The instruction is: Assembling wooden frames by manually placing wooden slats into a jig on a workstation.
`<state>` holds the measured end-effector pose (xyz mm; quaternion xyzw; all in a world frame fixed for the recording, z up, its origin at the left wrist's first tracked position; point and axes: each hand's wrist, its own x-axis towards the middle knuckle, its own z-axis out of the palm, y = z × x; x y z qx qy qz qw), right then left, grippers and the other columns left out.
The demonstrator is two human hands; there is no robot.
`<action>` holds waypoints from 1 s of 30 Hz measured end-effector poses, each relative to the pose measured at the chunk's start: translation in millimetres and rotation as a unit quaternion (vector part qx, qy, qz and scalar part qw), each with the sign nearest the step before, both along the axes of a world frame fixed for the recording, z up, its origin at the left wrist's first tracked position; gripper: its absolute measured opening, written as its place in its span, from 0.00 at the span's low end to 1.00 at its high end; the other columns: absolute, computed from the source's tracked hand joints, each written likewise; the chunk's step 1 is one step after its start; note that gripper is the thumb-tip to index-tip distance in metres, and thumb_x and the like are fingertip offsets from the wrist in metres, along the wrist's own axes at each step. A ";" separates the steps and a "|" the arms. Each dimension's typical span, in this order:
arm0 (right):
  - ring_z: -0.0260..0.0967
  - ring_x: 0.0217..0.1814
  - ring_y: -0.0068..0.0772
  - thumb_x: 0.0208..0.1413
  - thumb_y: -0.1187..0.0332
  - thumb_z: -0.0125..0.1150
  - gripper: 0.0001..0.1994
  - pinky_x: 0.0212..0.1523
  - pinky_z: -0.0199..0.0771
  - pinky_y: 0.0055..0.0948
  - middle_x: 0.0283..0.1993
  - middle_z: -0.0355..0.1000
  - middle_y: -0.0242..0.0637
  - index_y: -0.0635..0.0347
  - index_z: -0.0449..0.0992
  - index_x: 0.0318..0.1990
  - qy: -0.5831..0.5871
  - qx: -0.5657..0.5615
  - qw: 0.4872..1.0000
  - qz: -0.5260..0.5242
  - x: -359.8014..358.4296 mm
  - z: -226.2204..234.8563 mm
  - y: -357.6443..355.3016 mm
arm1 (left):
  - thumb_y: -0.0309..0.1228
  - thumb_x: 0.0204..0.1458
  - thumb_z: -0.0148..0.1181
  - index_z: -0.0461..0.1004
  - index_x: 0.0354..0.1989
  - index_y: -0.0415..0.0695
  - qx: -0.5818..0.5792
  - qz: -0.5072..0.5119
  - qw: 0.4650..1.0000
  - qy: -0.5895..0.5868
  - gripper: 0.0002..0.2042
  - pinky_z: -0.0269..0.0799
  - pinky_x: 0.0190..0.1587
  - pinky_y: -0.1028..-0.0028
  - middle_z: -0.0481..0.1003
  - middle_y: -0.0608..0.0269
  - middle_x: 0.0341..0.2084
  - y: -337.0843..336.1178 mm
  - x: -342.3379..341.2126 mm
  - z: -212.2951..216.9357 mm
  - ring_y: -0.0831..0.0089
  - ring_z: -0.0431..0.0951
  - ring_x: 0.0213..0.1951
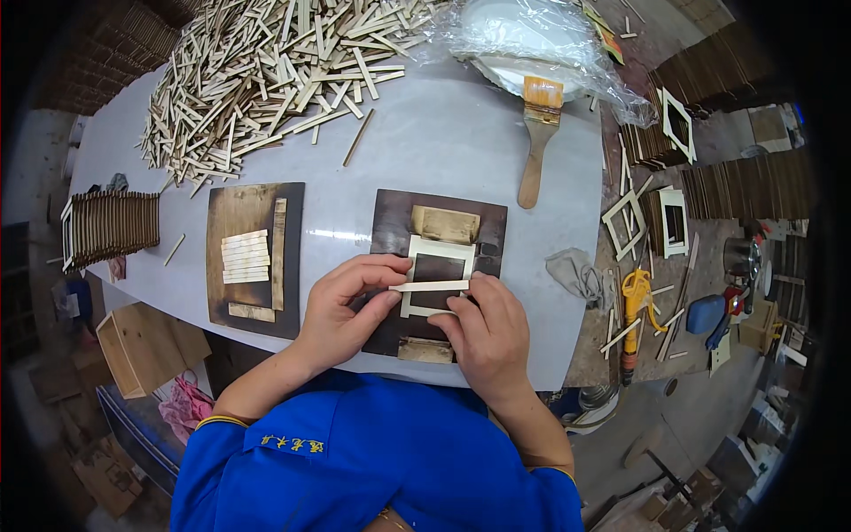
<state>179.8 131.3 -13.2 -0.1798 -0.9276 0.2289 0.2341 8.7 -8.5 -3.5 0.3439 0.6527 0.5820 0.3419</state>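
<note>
A short pale wood strip (430, 286) lies crosswise over a small rectangular wooden frame (443, 249). My left hand (355, 304) pinches the strip's left end between thumb and fingers. At its other end, my right hand (487, 332) has its fingers closed on the strip and the frame's right side. Beneath both is a dark stained board (390, 213), with a worn wood block (446, 224) fixed at the far edge and another block (425, 349) at the near edge. My fingers hide parts of the frame's sides.
Left of my hands, a second board (239, 199) bears a row of strips (245, 257). A heap of strips (275, 80) covers the table's far left. A flat brush (537, 133) leans by a plastic-wrapped bowl (523, 40). Stacked frames (115, 229) stand far left; a grey rag (574, 273) lies right.
</note>
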 end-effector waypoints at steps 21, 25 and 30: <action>0.69 0.67 0.53 0.53 0.63 0.77 0.24 0.64 0.71 0.45 0.61 0.70 0.46 0.62 0.77 0.54 -0.022 -0.020 0.999 0.027 0.7 -0.9 8.6 | 0.14 0.59 0.60 0.80 0.47 0.36 -0.055 0.005 0.998 -0.029 0.10 0.78 0.44 0.77 0.79 0.58 0.46 6.6 -14.1 -0.2 0.74 0.79 0.40; 0.58 0.76 0.59 0.52 0.59 0.78 0.31 0.70 0.63 0.53 0.71 0.62 0.52 0.60 0.74 0.61 0.011 0.036 0.999 -0.026 -2.1 -2.9 11.0 | 0.14 0.57 0.63 0.81 0.48 0.38 -0.046 -0.049 0.983 0.171 0.12 0.73 0.38 0.76 0.77 0.58 0.44 16.9 -21.2 0.0 0.72 0.75 0.36; 0.45 0.83 0.61 0.50 0.54 0.79 0.36 0.75 0.53 0.57 0.79 0.52 0.53 0.55 0.74 0.66 -0.072 0.013 0.997 -0.002 -2.1 5.4 18.8 | 0.18 0.54 0.67 0.82 0.45 0.41 -0.024 -0.039 0.947 0.319 0.10 0.74 0.36 0.73 0.77 0.61 0.41 27.8 -22.3 -6.9 0.68 0.77 0.35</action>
